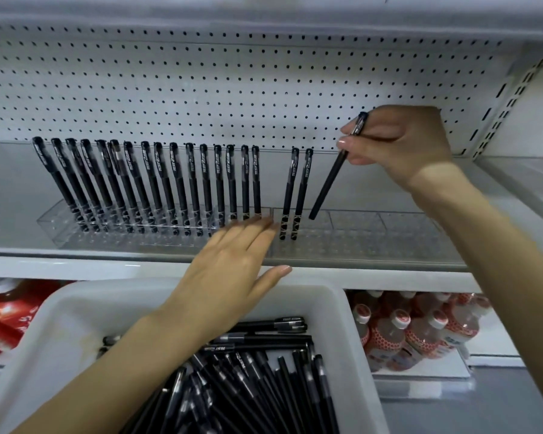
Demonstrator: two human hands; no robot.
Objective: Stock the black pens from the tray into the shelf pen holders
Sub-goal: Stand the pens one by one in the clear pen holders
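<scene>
I see a white shelf (pixel 76 267) with a pegboard (pixel 201 73) behind it. Below the shelf, near to me, is a white tray (pixel 342 302), and many black pens (pixel 248 386) lie in it in a loose heap.

On the shelf two clear holders stand end to end. The left holder (pixel 54 223) carries a long row of pens (pixel 176 177), all upright with the caps up. The right holder (pixel 389 236) has only two pens (pixel 295 189), at its left end.

On the lower level, bottles (pixel 420 330) with white caps stand at the right, and red packs (pixel 3 314) are at the left.

My left hand (pixel 232 270) is above the far rim of the tray. Its fingers are straight and flat and hold nothing. The fingertips reach the place where the two holders meet; I cannot tell if they touch the plastic.

My right hand (pixel 402 142) is higher, before the pegboard. Its fingers and thumb pinch one pen (pixel 333 180) near the cap. This pen is tilted, cap to the upper right. Its lower end is at the right holder, just beside the two pens. I cannot tell if the end is already in a hole.
</scene>
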